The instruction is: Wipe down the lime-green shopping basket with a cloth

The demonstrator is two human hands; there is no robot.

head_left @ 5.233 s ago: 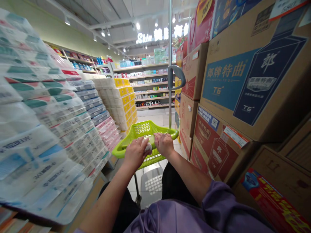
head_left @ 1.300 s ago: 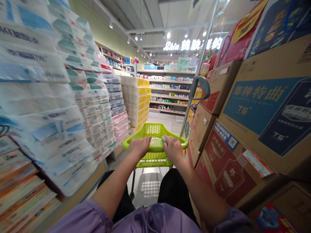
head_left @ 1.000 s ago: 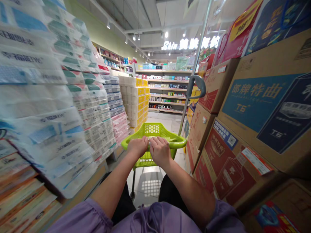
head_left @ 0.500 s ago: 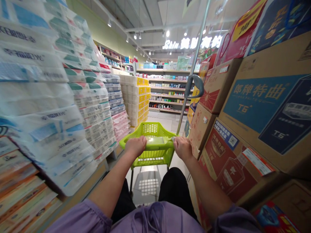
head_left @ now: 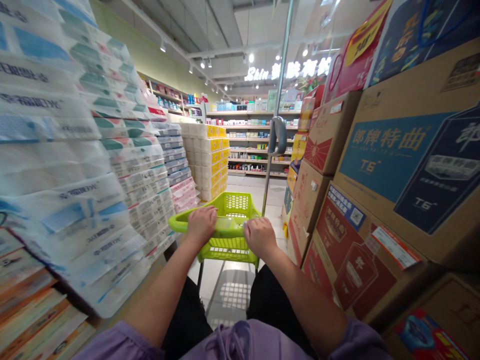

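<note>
In front of me stands a lime-green shopping cart with a perforated plastic basket on thin legs. My left hand is closed around the left part of its handle. Around the right part of the same handle, my right hand is closed too. Between the two hands a pale, shiny panel shows on the handle. A metal pole with a grey loop grip rises just beyond the cart on the right. The basket's inside is partly hidden by the handle and hands.
Wrapped tissue packs are stacked high along the left. Cardboard cartons line the right side closely. Yellow-and-white paper rolls stand ahead to the left. Filled shelves cross the far end, beyond the tiled floor.
The cart and both hands have shifted left in view, and the handle now tilts differently. The pole has also moved left. Both hands keep their hold on the handle.
</note>
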